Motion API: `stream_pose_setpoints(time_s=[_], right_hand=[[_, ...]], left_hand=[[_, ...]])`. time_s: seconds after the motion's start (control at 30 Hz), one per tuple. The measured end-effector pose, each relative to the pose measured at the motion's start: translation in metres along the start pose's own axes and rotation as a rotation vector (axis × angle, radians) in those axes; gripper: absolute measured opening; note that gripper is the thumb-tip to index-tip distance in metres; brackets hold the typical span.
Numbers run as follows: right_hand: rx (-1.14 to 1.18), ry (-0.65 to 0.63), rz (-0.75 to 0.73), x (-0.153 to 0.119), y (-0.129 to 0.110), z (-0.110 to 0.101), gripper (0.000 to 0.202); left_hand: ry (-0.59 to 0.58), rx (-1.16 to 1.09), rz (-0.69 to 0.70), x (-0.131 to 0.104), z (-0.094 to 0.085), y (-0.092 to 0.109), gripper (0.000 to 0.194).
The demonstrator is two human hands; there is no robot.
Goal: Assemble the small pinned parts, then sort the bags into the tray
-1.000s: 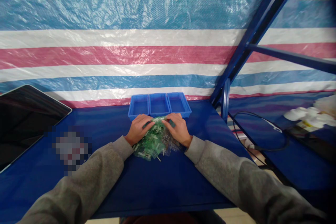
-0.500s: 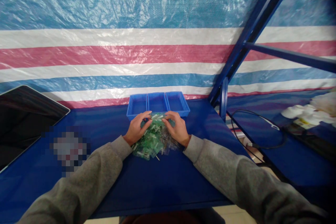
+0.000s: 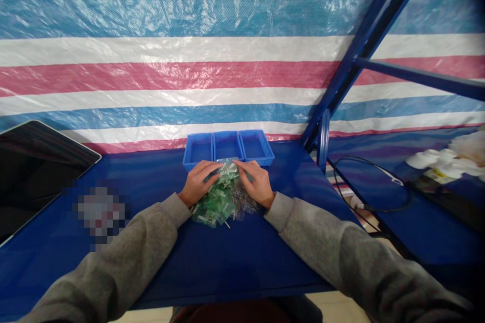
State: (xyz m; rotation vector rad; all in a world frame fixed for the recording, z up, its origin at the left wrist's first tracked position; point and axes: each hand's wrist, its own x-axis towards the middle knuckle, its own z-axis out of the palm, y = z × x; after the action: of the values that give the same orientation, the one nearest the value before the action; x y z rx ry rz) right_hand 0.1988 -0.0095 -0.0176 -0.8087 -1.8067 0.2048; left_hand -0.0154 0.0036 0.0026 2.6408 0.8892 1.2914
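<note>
My left hand and my right hand meet over a pile on the table, fingertips facing each other. Between them is a small clear plastic bag with light, shiny pieces in it; each hand is closed on one side of it. Under and in front of the hands lie several green-tinted plastic bags. Thin metal pin-like pieces, some in clear bags, lie to their right. One thin piece sticks out at the pile's front. The small pieces are too blurred to name exactly.
Three blue plastic bins stand side by side just beyond my hands. A dark screen is at left, near a pixelated patch. At right are a blue metal frame, a black cable and white items.
The small bag between my fingertips now shows flatter and clearer, and the fingers are straighter around it. The hands stay in nearly the same place, and the view has shifted slightly.
</note>
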Motion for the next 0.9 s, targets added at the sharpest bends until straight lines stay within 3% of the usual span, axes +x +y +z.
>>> stream_pose_setpoints(time_s=[0.37,0.6,0.9], right_hand=[[0.059,-0.101,-0.007,0.0033,-0.0087,-0.009,0.032],[0.02,-0.029,0.023,0.0039,-0.0071,-0.0015,0.014],[-0.017,-0.011,0.039,0.003,-0.0057,-0.0013,0.014]], left_hand=[[0.0,0.014,-0.036,-0.0002,-0.0001,-0.0003,0.019],[0.018,0.071,-0.031,0.0004,0.0003,0.0028,0.015],[-0.066,0.006,-0.034,0.0026,0.0005,0.0012,0.015]])
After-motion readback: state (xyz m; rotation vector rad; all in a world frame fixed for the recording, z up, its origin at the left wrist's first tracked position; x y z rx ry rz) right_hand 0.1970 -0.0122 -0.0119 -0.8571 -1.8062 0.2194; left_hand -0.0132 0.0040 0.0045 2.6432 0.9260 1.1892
